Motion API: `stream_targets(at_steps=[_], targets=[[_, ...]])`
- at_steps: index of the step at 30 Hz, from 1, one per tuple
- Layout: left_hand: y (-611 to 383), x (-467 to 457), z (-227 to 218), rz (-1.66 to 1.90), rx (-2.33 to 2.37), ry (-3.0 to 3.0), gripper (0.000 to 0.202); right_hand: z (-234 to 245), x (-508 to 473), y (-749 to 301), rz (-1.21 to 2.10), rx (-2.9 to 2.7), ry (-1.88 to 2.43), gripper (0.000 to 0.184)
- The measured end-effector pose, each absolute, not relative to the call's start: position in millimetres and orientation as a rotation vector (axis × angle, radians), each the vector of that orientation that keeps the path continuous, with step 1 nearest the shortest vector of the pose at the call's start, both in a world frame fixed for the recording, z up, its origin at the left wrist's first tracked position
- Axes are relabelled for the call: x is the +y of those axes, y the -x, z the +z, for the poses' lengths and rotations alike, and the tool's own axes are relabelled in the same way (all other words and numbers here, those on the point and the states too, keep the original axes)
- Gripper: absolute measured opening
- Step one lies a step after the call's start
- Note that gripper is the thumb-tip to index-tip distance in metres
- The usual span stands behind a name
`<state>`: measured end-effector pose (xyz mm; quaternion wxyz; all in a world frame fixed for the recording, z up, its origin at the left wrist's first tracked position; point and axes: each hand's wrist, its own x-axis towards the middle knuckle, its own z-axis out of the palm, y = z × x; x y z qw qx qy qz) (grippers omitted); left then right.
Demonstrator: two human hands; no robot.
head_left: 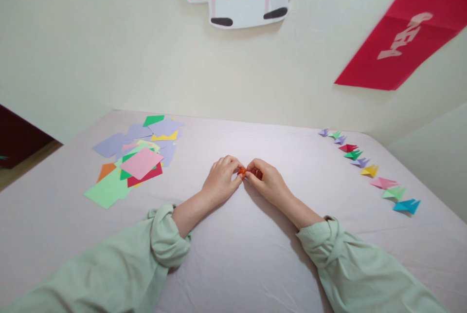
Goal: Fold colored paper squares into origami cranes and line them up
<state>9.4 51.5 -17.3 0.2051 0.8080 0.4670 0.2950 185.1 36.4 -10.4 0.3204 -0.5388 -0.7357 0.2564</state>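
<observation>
1. Above the middle of the table (pixel 233 259), the person's left hand (pixel 222 180) and right hand (pixel 268 181) nearly meet, each pinching a small orange folded piece (pixel 242 172) between thumb and fingers.
2. Fingertips at both sides cover much of that piece; its visible part sits between them, and one cannot tell which way it points or how its long axis runs.
3. Rolled green sleeves (pixel 170 237) cover the forearms, which slant inward from the lower corners.
4. Well off to the person's left, loose paper sheets overlap in a pile, a pink sheet (pixel 142 163) on top.
5. Well off to the right, ten folded paper shapes stand in a slanting row, from a purple one (pixel 323 133) at the far end to a blue one (pixel 406 206) nearest.
6. Beyond the table, a red banner (pixel 397 35) hangs on the wall (pixel 109 55).
</observation>
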Motion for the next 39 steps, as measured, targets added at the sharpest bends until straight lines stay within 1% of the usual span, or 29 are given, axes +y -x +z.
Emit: stream_targets(at_steps=[3,10,14,22,29,34,39], targets=[[-8,53,-18,0.823,1.286,-2.229,0.015,-10,36,-185,0.681,-1.929,1.415,0.006],[-7,58,-24,1.014,1.254,-2.078,0.034,-8,35,-187,0.703,-1.877,1.45,0.007],[-6,59,-25,1.059,1.282,-1.999,0.038,-9,35,-186,0.678,-1.883,1.459,0.006],[-5,60,-24,1.045,1.284,-1.992,0.036,-10,34,-172,0.577,-1.923,1.476,0.006],[-2,65,-23,1.056,1.26,-2.019,0.033,-10,38,-181,0.586,-1.73,1.5,0.005],[-1,65,-25,1.064,1.24,-2.022,0.029,-4,26,-209,0.517,-1.613,1.518,0.011],[-1,68,-33,1.057,1.241,-2.047,0.028,-7,20,-269,0.416,-1.492,1.628,0.015]])
